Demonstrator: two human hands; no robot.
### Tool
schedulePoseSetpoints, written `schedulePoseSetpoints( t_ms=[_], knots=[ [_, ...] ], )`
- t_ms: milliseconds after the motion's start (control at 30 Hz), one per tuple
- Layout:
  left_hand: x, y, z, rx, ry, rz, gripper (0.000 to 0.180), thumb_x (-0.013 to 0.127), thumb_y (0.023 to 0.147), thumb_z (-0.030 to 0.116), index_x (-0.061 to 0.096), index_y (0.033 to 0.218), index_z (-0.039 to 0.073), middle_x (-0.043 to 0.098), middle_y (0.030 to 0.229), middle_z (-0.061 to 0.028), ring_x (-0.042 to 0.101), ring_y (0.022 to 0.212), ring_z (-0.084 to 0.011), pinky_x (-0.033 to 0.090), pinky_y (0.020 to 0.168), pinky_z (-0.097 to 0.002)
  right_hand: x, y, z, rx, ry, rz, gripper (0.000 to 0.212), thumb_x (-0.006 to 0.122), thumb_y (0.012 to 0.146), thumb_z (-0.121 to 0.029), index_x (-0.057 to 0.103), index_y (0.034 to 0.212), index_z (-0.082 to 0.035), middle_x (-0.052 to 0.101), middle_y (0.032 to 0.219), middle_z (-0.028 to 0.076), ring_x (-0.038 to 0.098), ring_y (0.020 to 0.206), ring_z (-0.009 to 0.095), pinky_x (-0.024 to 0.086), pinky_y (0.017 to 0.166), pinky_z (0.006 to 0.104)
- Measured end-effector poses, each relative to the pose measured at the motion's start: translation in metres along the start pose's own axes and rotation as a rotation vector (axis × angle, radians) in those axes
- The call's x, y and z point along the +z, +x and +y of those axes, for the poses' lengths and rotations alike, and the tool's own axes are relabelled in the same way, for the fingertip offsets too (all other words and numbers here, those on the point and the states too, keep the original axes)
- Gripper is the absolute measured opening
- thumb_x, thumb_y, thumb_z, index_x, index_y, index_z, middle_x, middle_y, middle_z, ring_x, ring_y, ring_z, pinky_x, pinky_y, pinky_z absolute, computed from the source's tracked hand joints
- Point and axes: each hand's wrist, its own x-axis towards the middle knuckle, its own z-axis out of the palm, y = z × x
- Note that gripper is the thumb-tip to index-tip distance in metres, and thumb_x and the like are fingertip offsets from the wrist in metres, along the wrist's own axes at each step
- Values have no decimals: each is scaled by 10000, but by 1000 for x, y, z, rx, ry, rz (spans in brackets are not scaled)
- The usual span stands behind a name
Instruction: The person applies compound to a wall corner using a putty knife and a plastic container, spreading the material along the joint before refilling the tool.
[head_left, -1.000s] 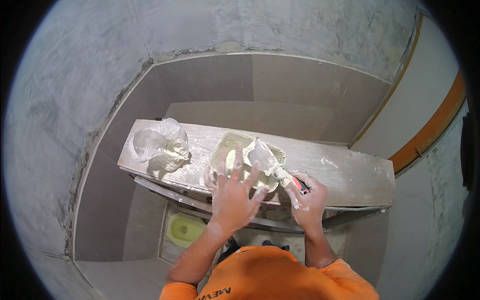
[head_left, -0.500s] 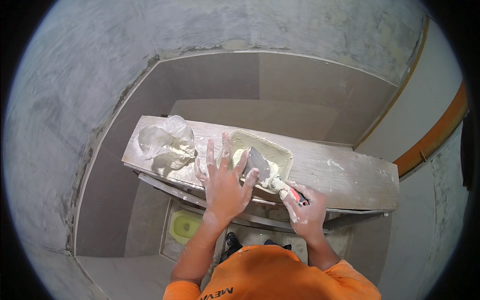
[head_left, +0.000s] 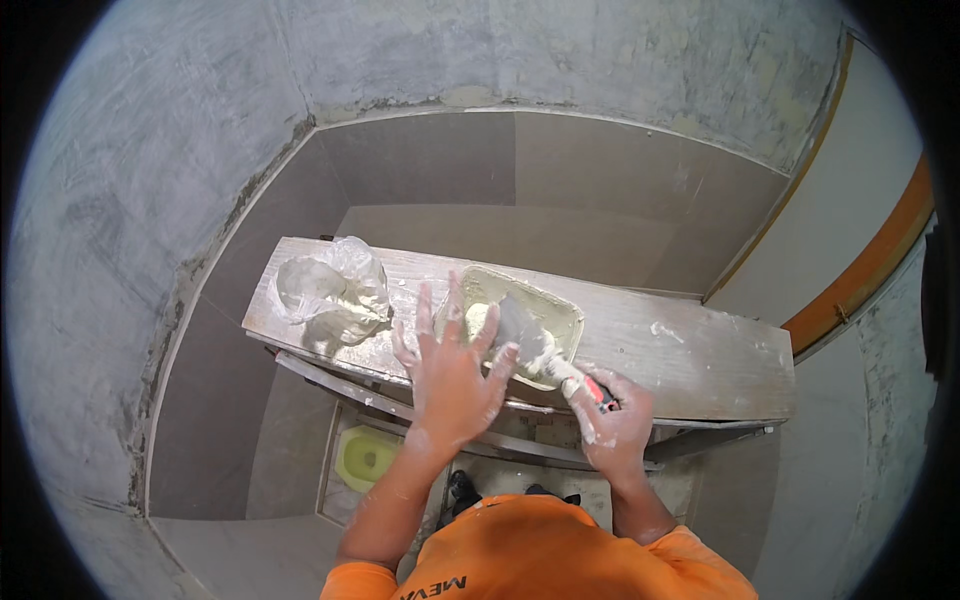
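Note:
My right hand (head_left: 615, 418) is closed round the red and black handle of a putty knife (head_left: 518, 330). The knife's wide grey blade reaches into a rectangular tub (head_left: 562, 310) of pale yellowish putty (head_left: 479, 318), and putty is smeared up its neck. My left hand (head_left: 450, 375) spreads its fingers over the tub's left side, holding nothing; whether the fingertips touch the rim I cannot tell. White powder coats both hands. To the left, a crumpled clear plastic bag (head_left: 335, 285) with pale powder in it rests on the plank.
Tub and bag stand on a long wooden plank (head_left: 690, 350) dusted with powder. A metal bar (head_left: 345, 388) runs along its near side. Below is a yellow-green squat toilet (head_left: 367, 456). Grey tiled walls (head_left: 600, 160) surround the plank, with an orange-brown frame (head_left: 850, 290) at right.
The view has shifted slightly. Both hands, the putty knife and the tub keep nearly the same places; the blade looks a little blurred now.

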Motion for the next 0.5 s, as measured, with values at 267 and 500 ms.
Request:
schedulePoseSetpoints(
  t_ms=[267, 500],
  knots=[
    [-1, -8, -7, -3, -8, 23, 446, 512, 999, 435, 649, 1365, 219, 187, 1681, -131, 83, 1530, -446, 90, 1099, -763, 0, -3, -5, 35, 29, 3, 290, 739, 837, -75, 717, 1086, 72, 743, 984, 157, 686, 908, 171, 522, 865, 306],
    [1, -19, 3, 116, -47, 55, 448, 511, 1009, 424, 666, 1344, 170, 172, 1684, -130, 63, 1536, -438, 79, 1096, -773, 6, -3, -2, 28, 62, 47, 294, 734, 841, -82, 713, 1091, 71, 742, 982, 147, 683, 907, 167, 523, 864, 307]
  ],
)
